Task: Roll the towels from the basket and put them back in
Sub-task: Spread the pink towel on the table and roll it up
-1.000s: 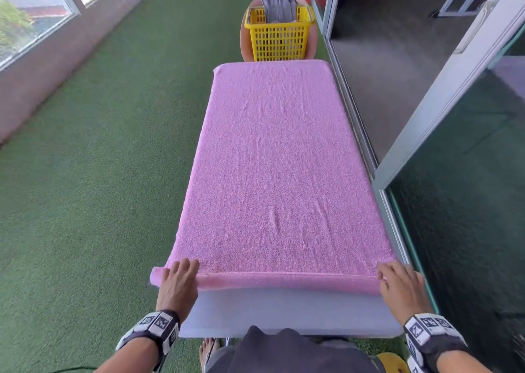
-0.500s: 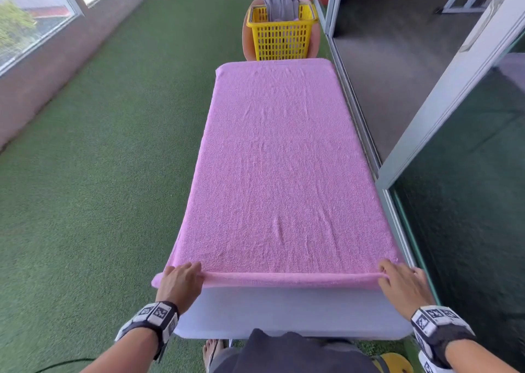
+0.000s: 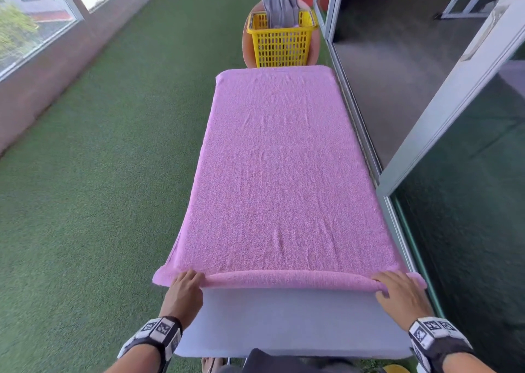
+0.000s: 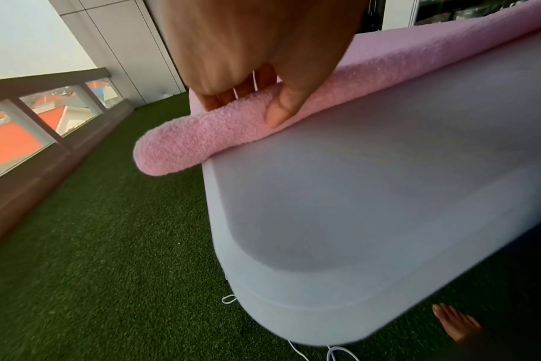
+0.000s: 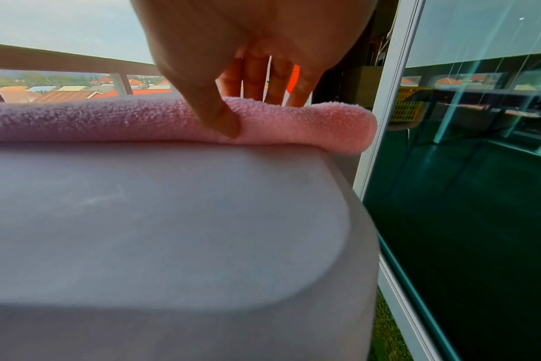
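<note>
the rolled near edge of the pink towel (image 3: 279, 173) on the counter (image 3: 284, 327) is pinched by the left hand (image 3: 184, 291) and right hand (image 3: 400, 294).

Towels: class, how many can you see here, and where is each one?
2: a pink towel spread over the table, and a grey towel draped in the yellow basket. More may lie hidden inside.

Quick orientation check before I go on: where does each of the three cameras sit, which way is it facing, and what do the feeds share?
Head: on the head, looking forward and down the table at the pink towel and yellow basket; both hands and wrist bands show.
Left wrist: along the left hand, whose thumb and fingers pinch the rolled edge.
Right wrist: along the right hand, pinching the roll's other end.
Shared: all three show the towel's rolled near edge on the table.
</note>
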Demonstrator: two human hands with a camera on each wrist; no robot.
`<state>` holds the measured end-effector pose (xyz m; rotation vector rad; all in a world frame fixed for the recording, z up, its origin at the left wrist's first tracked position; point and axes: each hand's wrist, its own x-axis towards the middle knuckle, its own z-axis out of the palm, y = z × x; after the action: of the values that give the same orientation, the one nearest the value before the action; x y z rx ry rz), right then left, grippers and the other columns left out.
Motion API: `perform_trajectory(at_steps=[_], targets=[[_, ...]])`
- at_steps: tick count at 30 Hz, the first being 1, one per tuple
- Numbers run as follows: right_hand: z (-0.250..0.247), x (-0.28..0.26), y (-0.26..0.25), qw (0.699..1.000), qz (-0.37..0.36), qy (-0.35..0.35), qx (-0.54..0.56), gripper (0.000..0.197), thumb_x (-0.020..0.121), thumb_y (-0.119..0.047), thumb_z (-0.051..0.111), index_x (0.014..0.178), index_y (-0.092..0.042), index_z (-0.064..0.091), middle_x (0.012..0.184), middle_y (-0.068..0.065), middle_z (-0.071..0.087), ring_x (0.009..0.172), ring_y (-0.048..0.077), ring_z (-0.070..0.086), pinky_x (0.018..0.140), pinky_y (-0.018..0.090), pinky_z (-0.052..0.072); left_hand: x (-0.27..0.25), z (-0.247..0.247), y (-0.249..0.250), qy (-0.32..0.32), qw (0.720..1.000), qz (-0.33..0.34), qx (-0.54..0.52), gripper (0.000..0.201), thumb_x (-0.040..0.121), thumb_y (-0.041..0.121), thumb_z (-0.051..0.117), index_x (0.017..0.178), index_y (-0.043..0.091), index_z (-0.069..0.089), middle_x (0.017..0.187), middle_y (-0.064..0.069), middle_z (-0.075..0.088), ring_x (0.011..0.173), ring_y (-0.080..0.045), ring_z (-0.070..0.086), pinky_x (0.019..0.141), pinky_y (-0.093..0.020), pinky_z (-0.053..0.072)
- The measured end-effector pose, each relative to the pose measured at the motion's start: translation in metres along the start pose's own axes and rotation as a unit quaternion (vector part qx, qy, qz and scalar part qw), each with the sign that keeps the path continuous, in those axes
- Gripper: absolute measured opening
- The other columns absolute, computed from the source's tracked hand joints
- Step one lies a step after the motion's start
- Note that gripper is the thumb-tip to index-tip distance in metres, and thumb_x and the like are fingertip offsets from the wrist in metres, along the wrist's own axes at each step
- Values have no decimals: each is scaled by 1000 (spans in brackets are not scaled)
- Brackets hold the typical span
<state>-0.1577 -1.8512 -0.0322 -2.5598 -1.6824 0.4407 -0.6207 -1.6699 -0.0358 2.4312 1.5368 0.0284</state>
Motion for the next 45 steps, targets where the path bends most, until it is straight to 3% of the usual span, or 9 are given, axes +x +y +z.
perform_trajectory(at_steps=[6, 9, 12, 21, 25, 28, 32, 38, 45], targets=[[-15, 22, -12, 997, 2, -39, -72, 24, 86, -27, 51, 107, -37, 58, 107, -18, 61, 104, 8, 55, 90, 34, 28, 18, -9, -6, -19, 1000, -6, 12, 17, 77, 4, 53, 86, 17, 50, 72, 0, 55, 55, -22, 53, 50, -31, 42], [-20, 30, -12, 998, -13, 9, -64, 34, 61, -9, 75, 82, -29, 57, 79, -5, 54, 77, 25, 56, 68, 39, 41, 31, -17, -1, -9, 999, -4, 53, 33, 64, -2, 61, 92, 13, 52, 79, -4, 54, 64, -22, 50, 55, -37, 47], [-15, 26, -14, 995, -81, -9, -57, 63, 49, -2, 77, 74, -33, 29, 67, -7, 42, 63, 24, 50, 57, 36, 43, 30, -16, 3, -6, 997, 33, 65, 40, 52, -5, 69, 85, 12, 53, 76, -5, 52, 64, -24, 51, 55, -36, 49], [-2, 33, -3, 997, -40, 61, -19, 40, 52, -5, 80, 88, -19, 71, 85, -3, 69, 77, 25, 64, 71, 40, 49, 41, -10, -5, -7, 1000, 8, -25, 21, 64, 1, 69, 76, 15, 60, 71, 1, 60, 67, -24, 56, 59, -33, 49], [-10, 49, -5, 997, -19, 59, -39, 17, 66, -18, 63, 80, -24, 70, 81, -5, 72, 79, 22, 65, 78, 38, 34, 55, -16, -1, -1, 999, 15, -36, 18, 81, 20, 41, 74, 16, 56, 65, 0, 58, 58, -27, 56, 55, -31, 42], [-11, 64, 0, 997, -1, 77, -21, 30, 68, -7, 74, 95, -18, 65, 93, 2, 67, 87, 29, 63, 76, 46, 44, 66, -21, 1, 16, 1000, 0, -19, 23, 80, 4, 53, 100, 14, 56, 85, -2, 56, 69, -25, 52, 62, -37, 45], [-13, 67, -11, 994, -73, 84, 22, 35, 62, 5, 75, 76, -18, 53, 76, -4, 49, 73, 25, 54, 67, 37, 44, 68, -15, 4, 14, 1000, 20, 0, 24, 70, 6, 43, 91, 16, 47, 86, -4, 51, 74, -25, 48, 63, -40, 48], [1, 55, -8, 994, -86, 67, 32, 56, 56, 3, 80, 107, -11, 65, 107, 4, 66, 100, 27, 63, 95, 37, 42, 66, -4, 16, 15, 1000, -12, -13, 43, 61, -6, 68, 100, 10, 57, 95, -8, 58, 83, -26, 49, 69, -40, 49], [-6, 58, -14, 996, -38, 56, 62, 44, 67, 7, 71, 107, -11, 70, 105, 4, 70, 98, 26, 65, 90, 41, 51, 68, -11, 16, 6, 998, -33, -47, 29, 67, -15, 64, 84, 8, 67, 74, -6, 66, 70, -26, 61, 62, -34, 51]])
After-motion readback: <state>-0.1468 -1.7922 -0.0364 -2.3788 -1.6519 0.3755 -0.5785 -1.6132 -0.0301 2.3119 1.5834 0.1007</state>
